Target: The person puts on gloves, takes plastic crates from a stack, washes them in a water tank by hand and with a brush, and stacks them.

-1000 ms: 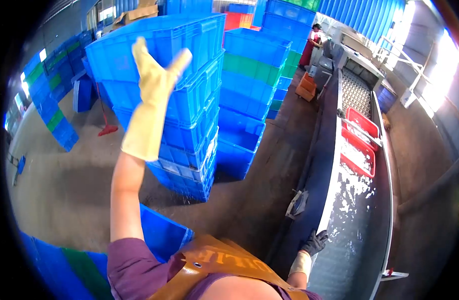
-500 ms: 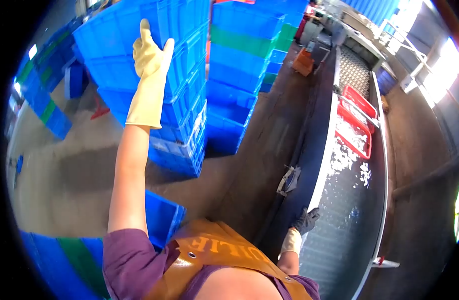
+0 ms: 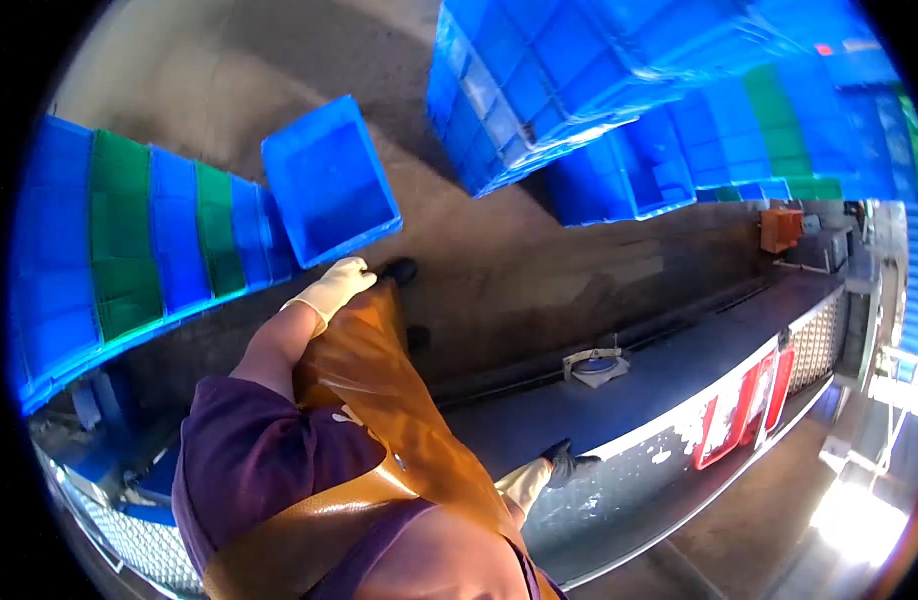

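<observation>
My left hand (image 3: 341, 284), in a cream rubber glove, hangs in front of my brown apron (image 3: 379, 370). Its fingers look curled together and nothing shows in them. Just beyond it, a blue crate (image 3: 331, 185) stands on the floor with its open top towards me. My right hand (image 3: 559, 468) wears a cream glove with dark grey over the fingers. It rests at the near rim of the conveyor (image 3: 604, 500), fingers stretched out and holding nothing. Red baskets (image 3: 736, 418) sit further along the belt, beside scattered small white pieces (image 3: 661, 457) whose kind I cannot make out.
Tall stacks of blue crates (image 3: 569, 80) stand across the aisle, some with green layers. Another blue and green stack (image 3: 129, 235) is at the left. A white-framed object (image 3: 596, 367) lies along the conveyor's side. An orange bin (image 3: 780, 230) stands far right.
My left hand has left the tall crate stack and come down near my apron, its fingers now curled. My view has turned left and down. The right hand remains at the conveyor rim.
</observation>
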Available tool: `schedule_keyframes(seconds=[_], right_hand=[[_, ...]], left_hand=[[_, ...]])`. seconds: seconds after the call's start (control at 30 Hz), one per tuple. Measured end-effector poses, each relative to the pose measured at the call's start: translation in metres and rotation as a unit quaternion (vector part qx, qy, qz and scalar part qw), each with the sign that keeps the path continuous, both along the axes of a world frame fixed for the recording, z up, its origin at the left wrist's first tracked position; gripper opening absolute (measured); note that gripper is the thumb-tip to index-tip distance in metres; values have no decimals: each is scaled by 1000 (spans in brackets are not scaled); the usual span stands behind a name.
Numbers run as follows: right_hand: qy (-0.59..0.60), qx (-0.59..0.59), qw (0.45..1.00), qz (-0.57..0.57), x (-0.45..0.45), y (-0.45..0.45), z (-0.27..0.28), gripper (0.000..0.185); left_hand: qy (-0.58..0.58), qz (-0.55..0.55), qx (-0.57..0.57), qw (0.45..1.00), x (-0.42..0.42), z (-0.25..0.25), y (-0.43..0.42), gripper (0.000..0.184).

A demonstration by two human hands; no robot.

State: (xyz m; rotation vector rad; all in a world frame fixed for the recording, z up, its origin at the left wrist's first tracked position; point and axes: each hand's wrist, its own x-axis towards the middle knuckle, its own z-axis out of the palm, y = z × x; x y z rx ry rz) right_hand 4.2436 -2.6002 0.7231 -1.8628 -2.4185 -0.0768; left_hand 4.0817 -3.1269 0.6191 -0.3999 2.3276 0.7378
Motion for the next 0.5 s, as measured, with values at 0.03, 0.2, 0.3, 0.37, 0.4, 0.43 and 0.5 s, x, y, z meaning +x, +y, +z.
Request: schedule_keyframes(seconds=[0.03, 0.2, 0.3, 0.37, 0.4, 0.43, 0.5], right_hand=[[28, 55, 996, 65, 20, 22, -26, 97], [92, -5, 994, 50, 2, -6, 0, 89], [81, 27, 994, 67, 12, 7, -7, 89], [95, 14, 994, 51, 9, -2, -7, 88], [123, -4, 991, 44, 8, -5, 1, 87], [40, 39, 996, 68, 21, 8, -4, 85], [-32, 20, 999, 27, 11, -1, 9, 88]], left_hand=[[-38, 75, -5, 996, 12, -5, -5, 55], [-224, -173, -122, 951, 23, -112, -37, 51], [-252, -541, -183, 781, -3, -168, -39, 50], [-176, -567, -224, 773, -46, -123, -21, 63], [-204, -565, -218, 769, -98, -40, -3, 78], [-142, -461, -267, 835, -102, -41, 4, 81], [-32, -212, -274, 937, -83, -120, 1, 77]])
